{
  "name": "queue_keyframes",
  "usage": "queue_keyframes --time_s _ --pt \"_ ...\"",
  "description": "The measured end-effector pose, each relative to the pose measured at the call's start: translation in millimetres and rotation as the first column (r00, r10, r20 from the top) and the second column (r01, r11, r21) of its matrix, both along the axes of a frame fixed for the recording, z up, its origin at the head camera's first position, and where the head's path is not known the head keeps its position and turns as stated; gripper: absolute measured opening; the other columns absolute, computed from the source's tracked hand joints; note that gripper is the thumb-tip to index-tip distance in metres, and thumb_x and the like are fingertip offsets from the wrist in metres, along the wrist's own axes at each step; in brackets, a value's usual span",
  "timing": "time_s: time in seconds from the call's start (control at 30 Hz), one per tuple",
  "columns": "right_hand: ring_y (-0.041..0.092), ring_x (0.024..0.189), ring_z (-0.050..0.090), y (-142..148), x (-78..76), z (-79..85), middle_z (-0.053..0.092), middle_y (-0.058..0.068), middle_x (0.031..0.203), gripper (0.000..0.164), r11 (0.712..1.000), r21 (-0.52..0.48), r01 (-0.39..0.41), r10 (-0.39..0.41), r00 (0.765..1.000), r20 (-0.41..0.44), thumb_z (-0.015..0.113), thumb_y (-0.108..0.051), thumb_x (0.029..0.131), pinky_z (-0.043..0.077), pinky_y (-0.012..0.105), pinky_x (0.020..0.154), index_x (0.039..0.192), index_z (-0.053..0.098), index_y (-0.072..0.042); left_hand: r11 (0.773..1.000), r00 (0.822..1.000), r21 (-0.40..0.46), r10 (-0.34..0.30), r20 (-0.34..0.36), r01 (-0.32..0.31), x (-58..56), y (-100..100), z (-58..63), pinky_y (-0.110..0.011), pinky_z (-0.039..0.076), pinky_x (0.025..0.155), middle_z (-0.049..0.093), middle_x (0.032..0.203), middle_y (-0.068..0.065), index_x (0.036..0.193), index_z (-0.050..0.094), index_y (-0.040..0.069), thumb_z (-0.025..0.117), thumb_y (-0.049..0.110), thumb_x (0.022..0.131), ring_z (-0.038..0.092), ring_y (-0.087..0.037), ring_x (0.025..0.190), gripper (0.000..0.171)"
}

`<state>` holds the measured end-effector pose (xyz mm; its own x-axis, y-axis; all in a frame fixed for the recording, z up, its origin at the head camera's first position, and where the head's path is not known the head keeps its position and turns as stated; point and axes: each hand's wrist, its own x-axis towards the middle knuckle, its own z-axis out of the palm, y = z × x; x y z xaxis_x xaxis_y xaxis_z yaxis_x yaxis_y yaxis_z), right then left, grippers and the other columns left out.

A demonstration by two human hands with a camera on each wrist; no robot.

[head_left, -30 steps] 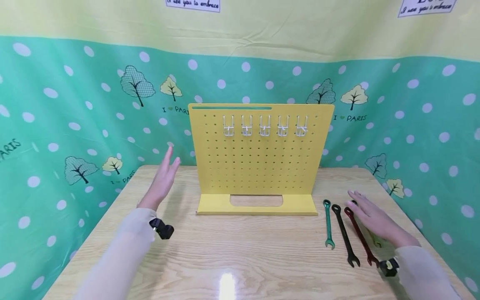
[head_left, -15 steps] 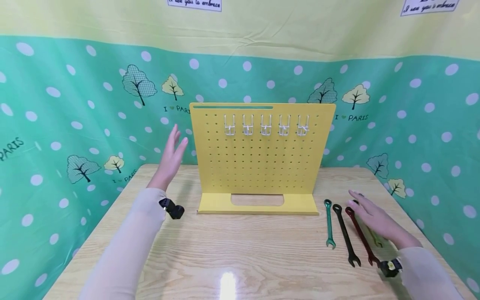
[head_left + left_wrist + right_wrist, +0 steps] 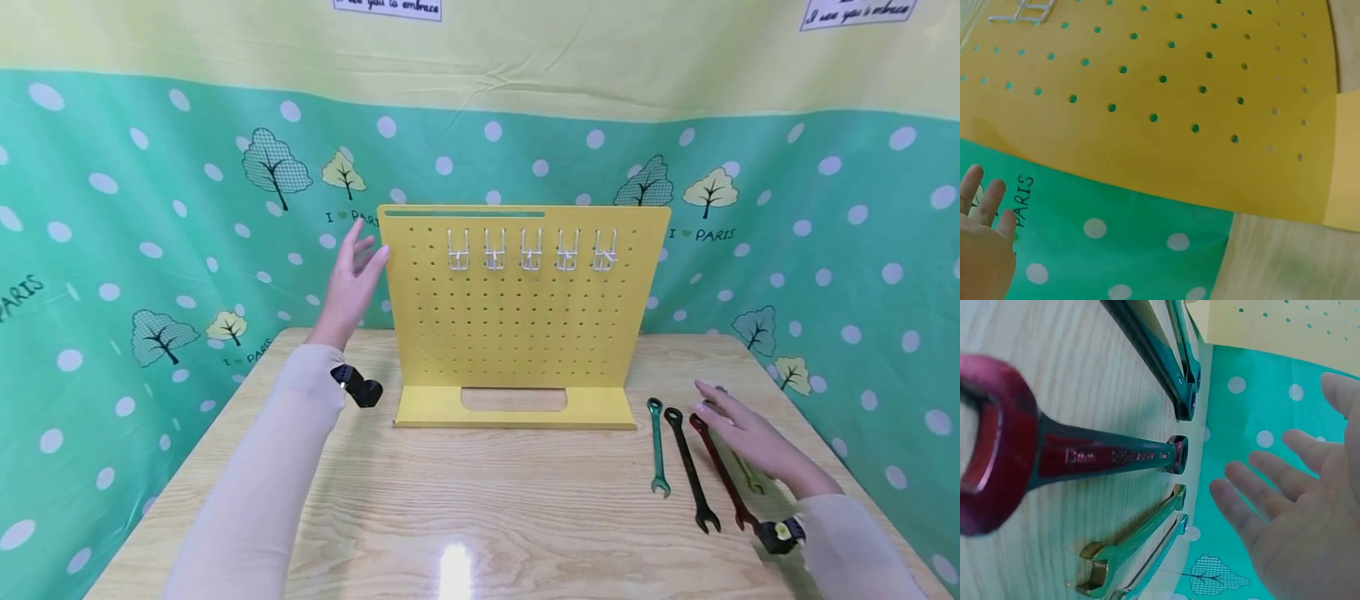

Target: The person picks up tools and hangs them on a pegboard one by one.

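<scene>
My left hand (image 3: 350, 283) is raised beside the upper left edge of a yellow pegboard (image 3: 517, 329), fingers extended and holding nothing. The left wrist view shows its fingertips (image 3: 994, 187) just off the board's edge. Over the wrenches at the right, my right hand (image 3: 750, 435) hovers with fingers spread and the palm bare. Below and beside it lie a green wrench (image 3: 657, 450), a black wrench (image 3: 692, 473), a red wrench (image 3: 1097, 450) and a yellow-green wrench (image 3: 1138, 537). Another greenish wrench (image 3: 1159, 556) shows in the right wrist view, mostly hidden by the hand in the head view.
Several white wire hooks (image 3: 494, 259) hang in a row near the pegboard's top. Its base (image 3: 431, 408) stands on a light wooden table (image 3: 480, 492). A green polka-dot cloth (image 3: 187, 250) closes off the back and sides.
My left hand has risen and moved right, from above the table's left side to the pegboard's upper left edge. The right hand stays nearly still over the wrenches.
</scene>
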<state>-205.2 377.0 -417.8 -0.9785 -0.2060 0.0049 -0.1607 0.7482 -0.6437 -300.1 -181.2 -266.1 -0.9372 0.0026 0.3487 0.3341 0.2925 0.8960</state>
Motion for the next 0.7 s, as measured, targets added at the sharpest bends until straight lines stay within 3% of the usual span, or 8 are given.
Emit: queue_keyframes --time_s 0.17,0.4,0.7 --pt "0.058 0.128 0.037 -2.1 0.4 -1.2 0.035 0.036 0.149 0.071 1.000 0.012 0.020 -0.020 1.000 0.009 0.042 -0.041 0.108 0.041 0.072 0.092 0.158 0.015 0.002 0.999 0.998 0.019 0.041 -0.039 -0.041 -15.9 3.0 5.4 -0.052 0.037 0.111 0.038 0.153 -0.011 0.160 0.021 0.032 0.055 0.039 0.103 0.041 -0.031 0.138 0.067" --pt "0.056 0.123 0.045 -2.5 1.3 -3.1 0.048 0.032 0.140 0.072 1.000 -0.017 0.025 -0.025 1.000 0.008 0.052 -0.037 0.106 0.046 0.068 0.091 0.157 0.019 0.002 0.990 0.985 0.047 0.137 -0.103 -0.132 -45.4 6.3 4.6 -0.045 0.048 0.101 0.049 0.139 -0.007 0.154 0.036 0.036 0.058 0.047 0.099 0.053 -0.025 0.122 0.060" --pt "0.043 0.112 0.060 -2.7 0.0 -6.7 0.059 0.026 0.127 0.076 0.998 -0.051 0.037 -0.036 0.999 0.019 0.064 -0.032 0.101 0.054 0.054 0.086 0.154 0.023 0.005 0.975 0.967 0.061 0.218 -0.135 -0.211 -50.6 13.1 14.3 -0.035 0.051 0.097 0.060 0.129 -0.007 0.143 0.055 0.031 0.061 0.040 0.100 0.059 -0.021 0.113 0.044"
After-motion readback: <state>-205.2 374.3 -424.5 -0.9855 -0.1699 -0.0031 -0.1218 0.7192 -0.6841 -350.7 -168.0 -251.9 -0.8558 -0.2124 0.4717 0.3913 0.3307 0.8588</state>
